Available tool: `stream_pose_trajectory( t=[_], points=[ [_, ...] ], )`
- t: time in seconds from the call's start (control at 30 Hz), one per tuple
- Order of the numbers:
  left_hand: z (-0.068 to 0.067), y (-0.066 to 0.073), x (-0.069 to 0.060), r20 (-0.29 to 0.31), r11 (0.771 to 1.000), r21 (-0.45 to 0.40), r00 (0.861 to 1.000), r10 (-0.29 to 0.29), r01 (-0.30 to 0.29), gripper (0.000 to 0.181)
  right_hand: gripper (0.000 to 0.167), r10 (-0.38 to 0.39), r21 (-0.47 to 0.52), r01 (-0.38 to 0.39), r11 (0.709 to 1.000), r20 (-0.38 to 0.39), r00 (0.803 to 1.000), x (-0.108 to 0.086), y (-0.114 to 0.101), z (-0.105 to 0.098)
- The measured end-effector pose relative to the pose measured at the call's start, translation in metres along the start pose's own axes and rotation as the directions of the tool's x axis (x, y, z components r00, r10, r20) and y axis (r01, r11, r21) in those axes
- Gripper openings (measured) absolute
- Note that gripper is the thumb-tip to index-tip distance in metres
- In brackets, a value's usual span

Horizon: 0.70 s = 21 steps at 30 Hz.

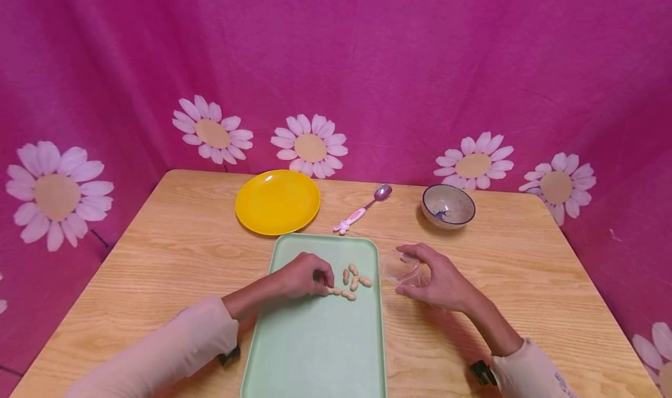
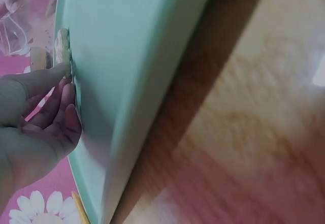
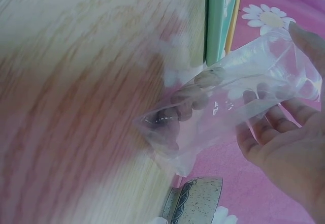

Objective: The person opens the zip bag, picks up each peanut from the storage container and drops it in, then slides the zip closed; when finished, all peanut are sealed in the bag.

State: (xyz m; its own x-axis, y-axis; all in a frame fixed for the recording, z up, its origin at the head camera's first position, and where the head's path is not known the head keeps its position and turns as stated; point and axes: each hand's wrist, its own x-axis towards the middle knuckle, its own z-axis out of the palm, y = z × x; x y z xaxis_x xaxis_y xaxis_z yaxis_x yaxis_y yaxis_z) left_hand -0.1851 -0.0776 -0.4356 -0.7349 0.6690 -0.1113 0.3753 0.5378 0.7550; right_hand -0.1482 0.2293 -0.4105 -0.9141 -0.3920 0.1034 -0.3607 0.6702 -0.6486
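Note:
On the pale green tray (image 1: 315, 351), my left hand (image 1: 307, 275) pinches a peanut (image 1: 333, 291) between thumb and fingertips, low over the surface. Several more peanuts (image 1: 354, 282) in their shells lie just right of those fingers. In the left wrist view, the peanut shells (image 2: 62, 46) line up beyond the fingertips of the left hand (image 2: 45, 112). Right of the tray, my right hand (image 1: 438, 278) grips a clear, angular plastic container (image 1: 401, 268), thumb on one side and fingers on the other. The right wrist view shows the container (image 3: 203, 107) tilted; dark rounded shapes show through its wall.
Behind the tray stands a yellow plate (image 1: 278, 202). A pink-handled spoon (image 1: 357, 216) lies to its right, and a speckled bowl (image 1: 448, 206) stands farther right on the wooden table (image 1: 504, 258). A magenta flowered cloth (image 1: 336, 53) hangs around the table.

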Motion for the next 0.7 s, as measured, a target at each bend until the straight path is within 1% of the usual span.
stream_pose_trajectory(
  t=[0.13, 0.2, 0.3, 0.37, 0.4, 0.5, 0.57, 0.63, 0.7],
  points=[
    [-0.005, 0.001, 0.000, -0.001, 1.000, -0.025, 1.000, 0.000, 0.000, 0.005, 0.069, 0.008, 0.009, -0.008, 1.000, 0.003, 1.000, 0.000, 0.000, 0.000],
    [-0.009, 0.003, 0.000, -0.010, 0.999, -0.043, 1.000, -0.021, 0.021, 0.004, 0.069, 0.013, 0.013, -0.013, 1.000, 0.008, 1.000, 0.001, 0.000, 0.000],
    [-0.014, 0.006, 0.001, -0.022, 0.995, -0.075, 0.997, -0.068, 0.067, 0.005, 0.070, 0.020, 0.013, -0.020, 1.000, 0.012, 1.000, 0.001, 0.000, 0.000],
    [-0.017, 0.008, 0.003, -0.031, 0.994, -0.083, 0.996, -0.081, 0.078, 0.005, 0.070, 0.021, 0.012, -0.022, 1.000, 0.013, 1.000, 0.001, 0.000, 0.000],
    [-0.017, 0.009, 0.004, -0.037, 0.994, -0.084, 0.996, -0.079, 0.075, 0.005, 0.070, 0.021, 0.010, -0.021, 1.000, 0.012, 1.000, 0.001, 0.000, 0.000],
    [-0.016, 0.014, 0.009, -0.059, 0.996, -0.082, 0.998, -0.037, 0.032, 0.006, 0.069, 0.021, 0.005, -0.021, 1.000, 0.010, 1.000, 0.000, 0.000, -0.001],
    [-0.014, 0.019, 0.013, -0.074, 0.996, -0.090, 0.997, -0.020, 0.013, 0.007, 0.069, 0.024, 0.005, -0.024, 1.000, 0.009, 1.000, -0.001, -0.001, -0.002],
    [-0.011, 0.025, 0.017, -0.089, 0.994, -0.112, 0.996, -0.016, 0.006, 0.008, 0.069, 0.027, 0.007, -0.027, 1.000, 0.007, 1.000, -0.001, -0.001, -0.002],
    [-0.008, 0.032, 0.021, -0.107, 0.990, -0.143, 0.994, -0.026, 0.010, 0.009, 0.069, 0.031, 0.008, -0.031, 0.999, 0.007, 0.999, -0.001, -0.001, -0.002]
  ],
)
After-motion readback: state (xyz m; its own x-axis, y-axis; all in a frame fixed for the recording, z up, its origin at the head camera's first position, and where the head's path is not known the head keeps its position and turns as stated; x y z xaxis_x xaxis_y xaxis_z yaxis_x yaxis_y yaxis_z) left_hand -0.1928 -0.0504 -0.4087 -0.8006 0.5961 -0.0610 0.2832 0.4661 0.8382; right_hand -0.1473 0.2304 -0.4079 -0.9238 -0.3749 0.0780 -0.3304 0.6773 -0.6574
